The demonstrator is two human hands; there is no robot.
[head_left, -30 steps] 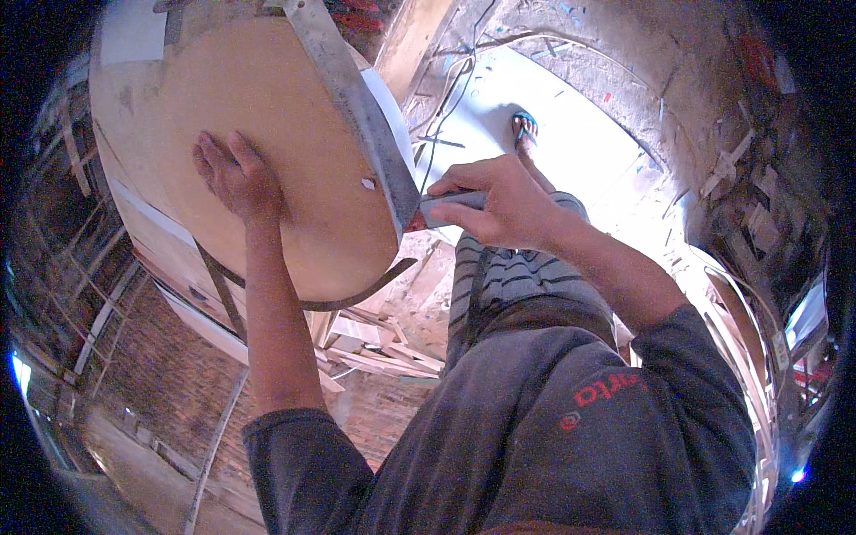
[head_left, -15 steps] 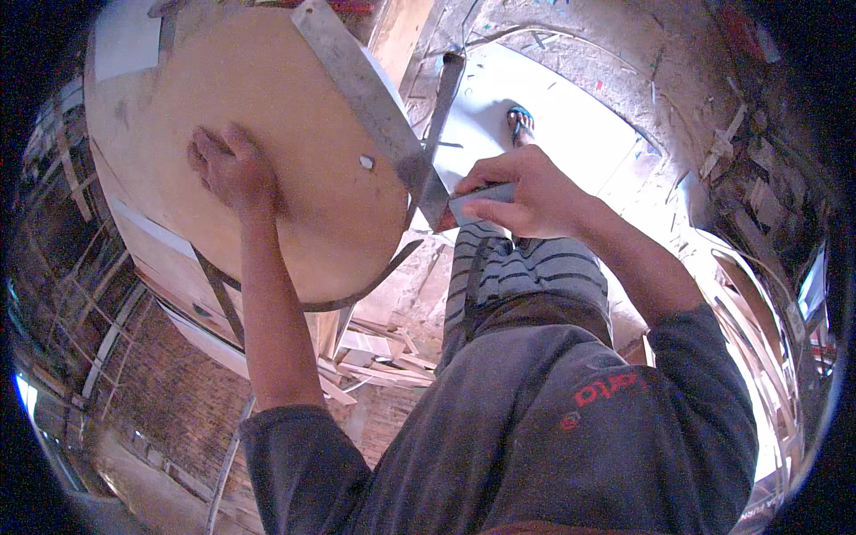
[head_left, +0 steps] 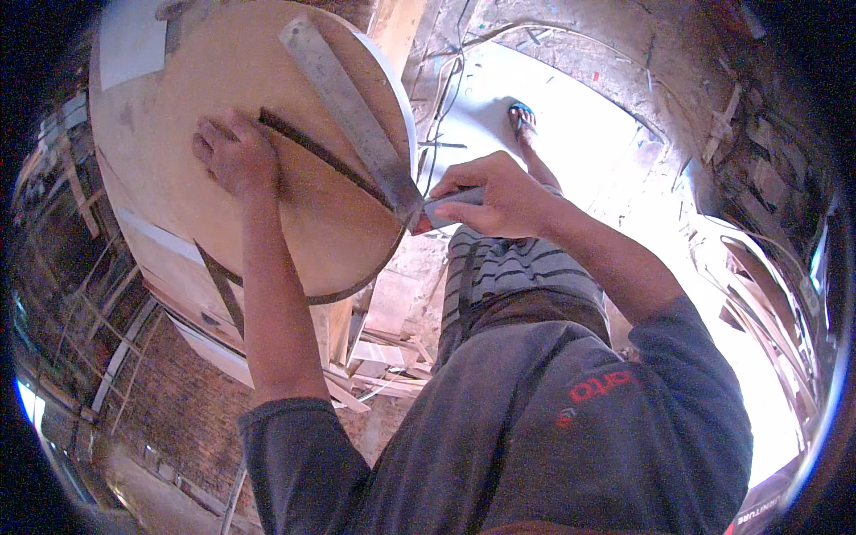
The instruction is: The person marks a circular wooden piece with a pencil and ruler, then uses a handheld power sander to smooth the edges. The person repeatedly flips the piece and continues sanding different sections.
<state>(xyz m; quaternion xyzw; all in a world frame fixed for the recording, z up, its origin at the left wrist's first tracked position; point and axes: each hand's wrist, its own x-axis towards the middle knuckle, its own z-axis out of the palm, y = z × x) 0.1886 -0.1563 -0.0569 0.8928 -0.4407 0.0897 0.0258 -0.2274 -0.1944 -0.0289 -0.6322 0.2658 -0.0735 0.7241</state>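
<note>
A round, pale wooden panel (head_left: 223,53) fills the upper left, with a dark strip (head_left: 348,292) along its near edge. My left hand (head_left: 239,156) rests on the panel's face, fingers partly bent and holding nothing. Wrapped round the grey grip of a long flat metal blade (head_left: 343,107), my right hand (head_left: 499,198) is just off the panel's right edge. The blade lies slantwise over the panel, its far end pointing up and left. A loose dark length of strip (head_left: 321,159) crosses the panel between the blade and my left hand.
Wood offcuts (head_left: 383,357) lie beneath the panel. A white sheet (head_left: 571,116) lies on the littered floor at the upper right, with a foot in a sandal (head_left: 522,116) on it. Thin cables (head_left: 455,80) run across the floor, and a brick surface (head_left: 169,374) shows at the lower left.
My right hand and the blade have shifted left, farther over the panel. The dark strip's loose end, which stuck up beyond the right edge, now lies across the panel. My left hand has barely moved.
</note>
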